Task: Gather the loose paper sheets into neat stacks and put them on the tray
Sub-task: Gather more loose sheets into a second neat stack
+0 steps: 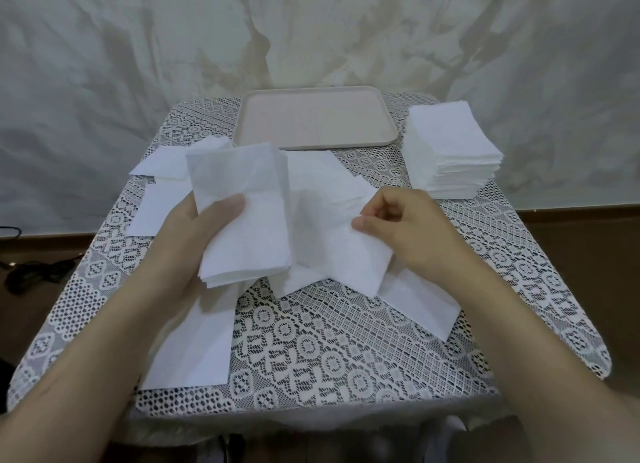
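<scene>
Midway through gathering; grips a thin stack [242, 217] in the left hand [192, 230], thumb across its face, lifted left of centre; pinches the edge of a loose sheet [346, 255] with the right hand [405, 227] at centre; has more sheets [194, 345] scattered near and left, a tall pile [453, 151] far right, the tray [313, 125] bare at the far edge; next, probably calls for laying the pinched sheet on the stack and squaring edges.

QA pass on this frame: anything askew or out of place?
Loose sheets lie scattered and overlapping at odd angles on the lace cloth. The tall stack sits beside the tray, not on it.
</scene>
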The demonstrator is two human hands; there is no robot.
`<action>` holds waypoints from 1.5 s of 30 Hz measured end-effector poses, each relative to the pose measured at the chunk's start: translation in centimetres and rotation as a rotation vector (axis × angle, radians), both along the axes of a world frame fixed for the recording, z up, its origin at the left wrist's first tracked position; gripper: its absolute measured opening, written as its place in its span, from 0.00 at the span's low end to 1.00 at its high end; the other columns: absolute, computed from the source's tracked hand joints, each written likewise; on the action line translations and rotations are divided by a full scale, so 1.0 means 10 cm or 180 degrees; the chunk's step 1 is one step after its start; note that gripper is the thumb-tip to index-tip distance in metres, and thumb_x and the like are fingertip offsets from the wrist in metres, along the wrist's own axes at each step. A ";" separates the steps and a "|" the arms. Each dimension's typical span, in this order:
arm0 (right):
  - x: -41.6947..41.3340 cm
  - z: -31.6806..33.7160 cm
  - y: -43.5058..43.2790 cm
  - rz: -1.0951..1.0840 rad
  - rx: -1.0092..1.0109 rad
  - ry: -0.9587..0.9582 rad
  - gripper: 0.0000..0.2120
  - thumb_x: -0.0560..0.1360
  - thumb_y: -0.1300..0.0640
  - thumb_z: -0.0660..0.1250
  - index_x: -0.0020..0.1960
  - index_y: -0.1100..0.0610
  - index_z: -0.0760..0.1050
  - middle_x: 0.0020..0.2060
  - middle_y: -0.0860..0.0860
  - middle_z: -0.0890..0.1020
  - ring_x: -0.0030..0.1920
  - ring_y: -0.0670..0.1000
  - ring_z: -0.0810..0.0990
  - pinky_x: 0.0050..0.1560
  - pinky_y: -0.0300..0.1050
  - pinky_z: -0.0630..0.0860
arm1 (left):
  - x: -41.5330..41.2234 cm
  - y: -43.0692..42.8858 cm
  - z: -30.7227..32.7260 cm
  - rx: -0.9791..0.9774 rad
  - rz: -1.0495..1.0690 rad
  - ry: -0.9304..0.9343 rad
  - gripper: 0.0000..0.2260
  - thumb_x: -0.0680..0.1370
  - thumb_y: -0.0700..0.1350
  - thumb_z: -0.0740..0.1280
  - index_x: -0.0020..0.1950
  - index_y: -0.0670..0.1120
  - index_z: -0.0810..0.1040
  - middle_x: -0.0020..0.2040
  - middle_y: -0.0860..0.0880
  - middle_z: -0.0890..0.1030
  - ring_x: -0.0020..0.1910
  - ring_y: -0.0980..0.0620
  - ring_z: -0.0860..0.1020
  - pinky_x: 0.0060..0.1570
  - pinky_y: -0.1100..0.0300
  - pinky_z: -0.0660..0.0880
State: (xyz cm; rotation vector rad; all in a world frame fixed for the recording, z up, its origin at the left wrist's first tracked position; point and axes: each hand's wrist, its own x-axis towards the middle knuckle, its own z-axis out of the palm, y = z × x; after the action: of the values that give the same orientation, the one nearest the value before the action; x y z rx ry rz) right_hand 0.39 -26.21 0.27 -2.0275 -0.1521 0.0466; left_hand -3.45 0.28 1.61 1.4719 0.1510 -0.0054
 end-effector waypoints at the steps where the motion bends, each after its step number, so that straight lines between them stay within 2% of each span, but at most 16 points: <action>1: -0.01 -0.01 -0.01 -0.0104 0.0122 0.0027 0.09 0.74 0.58 0.76 0.39 0.53 0.78 0.40 0.59 0.82 0.37 0.51 0.78 0.38 0.54 0.77 | 0.00 0.01 0.00 0.0009 -0.0009 -0.0003 0.23 0.73 0.52 0.69 0.67 0.47 0.79 0.55 0.47 0.88 0.51 0.48 0.88 0.42 0.57 0.85; 3: -0.02 -0.05 -0.03 -0.0148 -0.0192 0.0026 0.07 0.76 0.56 0.75 0.42 0.52 0.78 0.38 0.55 0.82 0.37 0.53 0.80 0.35 0.50 0.77 | 0.00 0.01 0.00 0.0022 -0.0027 0.0002 0.23 0.74 0.52 0.69 0.68 0.47 0.79 0.56 0.46 0.88 0.53 0.47 0.87 0.44 0.56 0.85; 4: -0.05 -0.07 -0.05 -0.0109 -0.0512 0.0013 0.06 0.77 0.54 0.74 0.44 0.50 0.77 0.36 0.51 0.82 0.37 0.51 0.80 0.34 0.45 0.73 | 0.00 0.01 -0.01 0.0020 -0.0032 0.0009 0.24 0.74 0.52 0.69 0.69 0.47 0.78 0.56 0.46 0.88 0.53 0.47 0.87 0.44 0.56 0.85; 6: -0.09 -0.07 -0.06 -0.0106 -0.0955 -0.0065 0.06 0.78 0.51 0.73 0.44 0.49 0.77 0.36 0.46 0.82 0.35 0.44 0.77 0.34 0.41 0.67 | 0.00 0.01 -0.01 0.0011 -0.0037 0.0018 0.23 0.74 0.52 0.69 0.68 0.48 0.79 0.56 0.47 0.88 0.52 0.48 0.87 0.43 0.57 0.85; 10: -0.10 -0.02 -0.07 -0.0061 -0.1310 -0.0245 0.06 0.77 0.52 0.72 0.43 0.51 0.78 0.36 0.43 0.80 0.37 0.42 0.75 0.39 0.43 0.68 | 0.00 0.00 0.00 -0.0017 -0.0040 0.0010 0.21 0.74 0.52 0.69 0.66 0.48 0.79 0.53 0.49 0.89 0.49 0.50 0.88 0.40 0.59 0.84; 13: -0.05 -0.02 -0.11 -0.0014 -0.1212 -0.0204 0.06 0.77 0.54 0.70 0.42 0.52 0.76 0.36 0.44 0.78 0.36 0.43 0.74 0.39 0.44 0.68 | 0.00 -0.02 0.01 -0.0016 -0.0062 0.0008 0.20 0.74 0.51 0.68 0.65 0.48 0.79 0.52 0.50 0.89 0.48 0.51 0.88 0.39 0.61 0.83; 17: 0.05 -0.02 -0.24 -0.0250 -0.0640 -0.0069 0.06 0.77 0.56 0.68 0.42 0.52 0.73 0.32 0.44 0.76 0.35 0.48 0.73 0.42 0.49 0.71 | 0.01 -0.01 0.01 0.0004 -0.0064 0.0016 0.20 0.74 0.52 0.69 0.64 0.49 0.79 0.52 0.50 0.89 0.49 0.51 0.88 0.40 0.60 0.83; 21: 0.03 -0.01 -0.25 0.0062 -0.1150 0.0313 0.05 0.76 0.52 0.71 0.45 0.49 0.75 0.36 0.44 0.79 0.39 0.48 0.76 0.40 0.45 0.70 | 0.01 0.00 -0.01 -0.0007 -0.0055 0.0019 0.22 0.73 0.52 0.69 0.66 0.48 0.79 0.54 0.49 0.89 0.50 0.50 0.88 0.41 0.59 0.84; 26: 0.04 0.02 -0.08 0.0027 -0.1502 0.0278 0.15 0.73 0.39 0.74 0.47 0.49 0.76 0.39 0.43 0.76 0.39 0.44 0.75 0.36 0.44 0.64 | 0.01 -0.01 -0.04 -0.0109 0.0016 0.0008 0.24 0.73 0.52 0.70 0.69 0.48 0.78 0.54 0.48 0.88 0.50 0.49 0.88 0.40 0.58 0.84; 31: 0.08 0.01 -0.02 0.0175 -0.1497 0.0249 0.22 0.74 0.46 0.75 0.35 0.53 0.64 0.33 0.46 0.69 0.34 0.50 0.68 0.34 0.47 0.60 | 0.01 -0.03 -0.06 -0.0175 -0.0101 -0.0044 0.22 0.75 0.49 0.69 0.69 0.51 0.76 0.57 0.50 0.88 0.53 0.50 0.87 0.43 0.59 0.84; 33: 0.08 0.02 -0.03 0.0289 -0.1333 0.0251 0.20 0.74 0.47 0.75 0.35 0.54 0.66 0.33 0.49 0.72 0.35 0.53 0.71 0.36 0.49 0.65 | 0.01 -0.02 -0.06 -0.0171 -0.0114 -0.0047 0.21 0.76 0.49 0.69 0.69 0.51 0.76 0.57 0.50 0.88 0.55 0.49 0.87 0.45 0.58 0.84; 34: 0.09 0.02 -0.04 0.0317 -0.1176 0.0275 0.17 0.73 0.47 0.74 0.38 0.56 0.70 0.36 0.52 0.77 0.38 0.56 0.76 0.38 0.51 0.71 | 0.01 -0.03 -0.06 -0.0174 -0.0120 -0.0048 0.21 0.76 0.49 0.69 0.69 0.51 0.76 0.58 0.50 0.88 0.55 0.49 0.87 0.46 0.58 0.84; 36: 0.12 0.03 -0.12 0.0249 -0.0904 0.0323 0.15 0.72 0.48 0.72 0.49 0.59 0.77 0.45 0.56 0.84 0.46 0.58 0.83 0.48 0.60 0.80 | 0.01 -0.03 -0.06 -0.0162 -0.0134 -0.0057 0.20 0.76 0.49 0.69 0.69 0.51 0.76 0.57 0.50 0.88 0.55 0.49 0.87 0.46 0.58 0.84; 38: 0.14 0.05 -0.26 0.0211 -0.0915 0.0334 0.10 0.76 0.53 0.72 0.54 0.57 0.79 0.48 0.54 0.85 0.49 0.56 0.84 0.53 0.59 0.81 | 0.01 -0.04 -0.06 -0.0155 -0.0155 -0.0065 0.20 0.76 0.49 0.68 0.68 0.51 0.77 0.57 0.50 0.88 0.55 0.50 0.87 0.45 0.58 0.84; 41: 0.10 0.06 -0.50 0.0215 -0.1129 0.0336 0.03 0.78 0.56 0.70 0.52 0.52 0.81 0.47 0.46 0.85 0.49 0.50 0.83 0.49 0.48 0.79 | 0.00 -0.05 -0.06 -0.0123 -0.0204 -0.0049 0.20 0.77 0.49 0.68 0.69 0.52 0.76 0.57 0.50 0.88 0.54 0.50 0.87 0.44 0.58 0.84; 45: 0.03 0.02 -0.55 0.0095 -0.1769 0.0277 0.08 0.76 0.53 0.69 0.55 0.50 0.79 0.52 0.47 0.82 0.53 0.54 0.80 0.55 0.52 0.78 | 0.01 -0.07 -0.07 -0.0055 -0.0193 -0.0024 0.21 0.76 0.50 0.69 0.69 0.51 0.77 0.56 0.50 0.88 0.53 0.50 0.87 0.42 0.58 0.84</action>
State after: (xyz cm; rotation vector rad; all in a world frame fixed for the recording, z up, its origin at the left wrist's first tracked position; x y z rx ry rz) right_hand 0.66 -31.69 0.51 -2.5721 -0.1229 0.2157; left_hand -3.36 -0.37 0.93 1.4587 0.1000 -0.0503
